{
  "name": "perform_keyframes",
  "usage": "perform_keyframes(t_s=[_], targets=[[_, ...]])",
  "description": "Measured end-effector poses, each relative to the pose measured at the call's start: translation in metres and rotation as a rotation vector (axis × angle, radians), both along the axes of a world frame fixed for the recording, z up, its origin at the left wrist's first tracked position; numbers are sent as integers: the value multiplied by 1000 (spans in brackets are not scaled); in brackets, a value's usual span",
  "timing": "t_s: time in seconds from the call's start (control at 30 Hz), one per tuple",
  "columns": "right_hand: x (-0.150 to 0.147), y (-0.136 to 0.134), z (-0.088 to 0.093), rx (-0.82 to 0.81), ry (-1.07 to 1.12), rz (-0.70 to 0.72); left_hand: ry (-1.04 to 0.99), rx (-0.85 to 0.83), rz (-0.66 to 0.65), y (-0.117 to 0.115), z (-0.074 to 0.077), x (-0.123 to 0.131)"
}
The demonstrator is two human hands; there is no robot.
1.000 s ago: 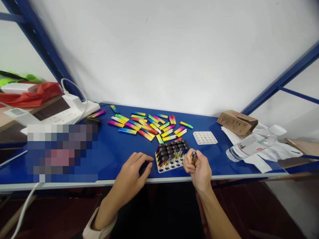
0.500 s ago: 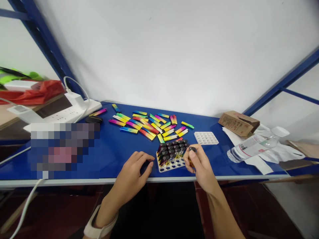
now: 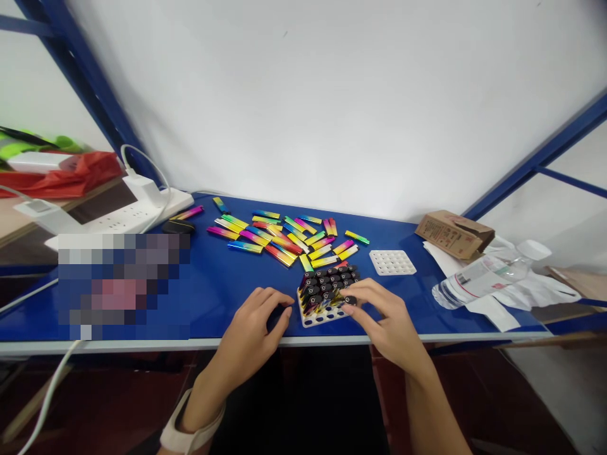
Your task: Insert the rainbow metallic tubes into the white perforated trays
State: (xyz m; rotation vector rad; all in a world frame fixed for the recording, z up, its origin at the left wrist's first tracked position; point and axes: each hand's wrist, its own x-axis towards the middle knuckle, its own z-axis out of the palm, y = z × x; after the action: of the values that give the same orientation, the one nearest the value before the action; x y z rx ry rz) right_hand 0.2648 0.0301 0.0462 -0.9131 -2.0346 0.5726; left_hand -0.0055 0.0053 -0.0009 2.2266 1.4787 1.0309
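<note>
Head view: the work is judged to be partway along. In the lower centre of the frame, a perforated white tray [image 3: 313, 321] is filled toward its far side with black-capped sticks [image 3: 327, 287], while open holes are seen along its near edge. Many loose multicoloured sticks [image 3: 281, 255] are left scattered flat on the blue surface [image 3: 208, 278] above it, and a second white tray [image 3: 396, 273] is set to the right of centre.

One black-capped piece [image 3: 349, 300] is pinched between the fingers of the right hand [image 3: 389, 313] at the first tray's right side — whether it is seated in a hole cannot be told. Its cap is pointed upward; its long axis is judged near upright, though the body is mostly hidden. Nothing is seen grasped by the left hand [image 3: 253, 322] — its fingers are loosely curved beside the tray's left edge.
</note>
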Motion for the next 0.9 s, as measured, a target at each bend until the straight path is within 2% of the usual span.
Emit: perform_keyframes(t_s=[0.13,0.27,0.37,0.5,0.6,0.77,0.9], targets=[[-2,1,-3,-36,-22,23,-1,-4,-5,0,-1,-1],[-2,1,-1,-74,-35,-29,20,-11,-8,0,-1,-1],[-2,1,-3,-33,-44,-45,34,-5,-3,1,0,0],[-6,3,-10,121,-84,-81,210,114,147,10,3,3],[-7,3,-11,132,-151,-107,329,154,213,25,4,6],[-6,-1,-8,45,-185,-142,482,142,213,45,0,6],[-6,-4,-7,99,-140,-122,493,180,176,38,3,2]])
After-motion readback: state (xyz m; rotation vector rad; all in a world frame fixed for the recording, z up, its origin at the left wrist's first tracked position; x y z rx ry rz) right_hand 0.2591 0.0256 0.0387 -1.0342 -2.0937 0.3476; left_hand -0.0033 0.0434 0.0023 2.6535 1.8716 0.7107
